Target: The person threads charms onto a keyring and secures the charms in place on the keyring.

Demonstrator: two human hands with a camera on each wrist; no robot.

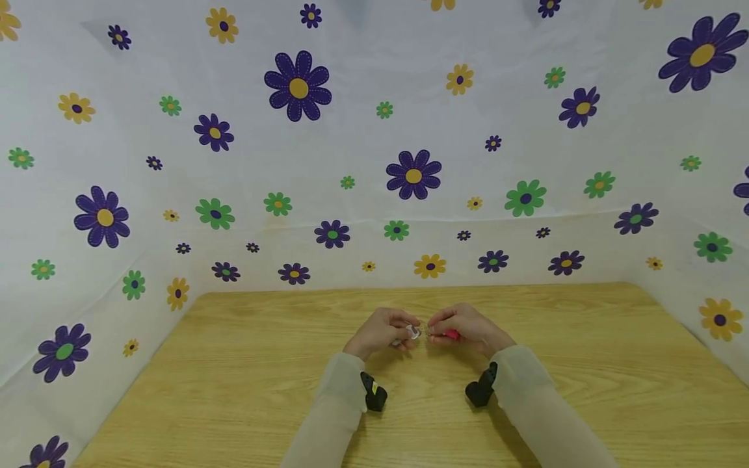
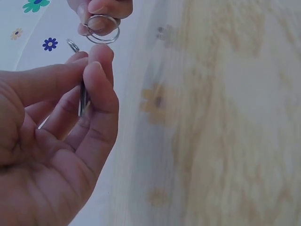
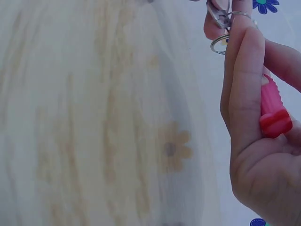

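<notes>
Above the table, my two hands come together at the fingertips. My left hand point(image 1: 383, 331) pinches a small flat silver metal piece point(image 2: 84, 98) between thumb and fingers, with a small metal loop point(image 2: 73, 45) sticking out past the fingertips. Its exact kind I cannot tell. My right hand point(image 1: 465, 328) holds a metal key ring point(image 2: 102, 29) at its fingertips, close over the left fingertips in the left wrist view. A pink and red ribbed charm point(image 3: 275, 110) sits inside the right palm, partly hidden by the fingers.
A wood-grain table point(image 1: 234, 390) lies below the hands. White cloth with printed flowers point(image 1: 351, 143) stands around its back and sides. Black wrist cameras point(image 1: 374, 393) are strapped at both sleeves.
</notes>
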